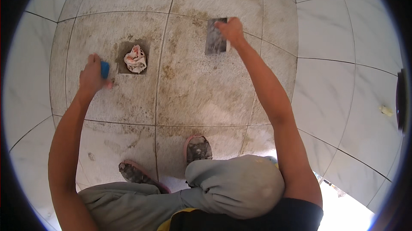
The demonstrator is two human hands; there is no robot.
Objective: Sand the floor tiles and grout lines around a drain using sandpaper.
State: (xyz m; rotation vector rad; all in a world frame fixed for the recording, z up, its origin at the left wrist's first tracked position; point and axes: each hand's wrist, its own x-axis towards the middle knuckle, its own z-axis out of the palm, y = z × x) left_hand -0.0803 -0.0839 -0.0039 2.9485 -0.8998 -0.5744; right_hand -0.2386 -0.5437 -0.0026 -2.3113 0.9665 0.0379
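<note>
My left hand [91, 75] is closed around a small blue block-like piece [104, 70], held low over the floor tiles at the left. Most of that piece is hidden by my fingers, so its exact kind does not show. Farther off on the right, my right hand [231, 31] grips a dark grey rectangular flat plate [216, 41], which looks like a trowel. The plate lies against or just above a tile, its surface smeared with pale residue. Between the hands, a crumpled whitish cloth or bag [135, 59] with reddish marks sits in a square cut-out [124, 68] in the floor.
Large pale floor tiles [206, 102] carry brown stains and dark joints. Marbled wall tiles [324, 89] rise at the right, others at the left. My dirty sandalled feet [198, 148] stand near the lower middle. A dark rounded object [401, 102] shows at the right rim.
</note>
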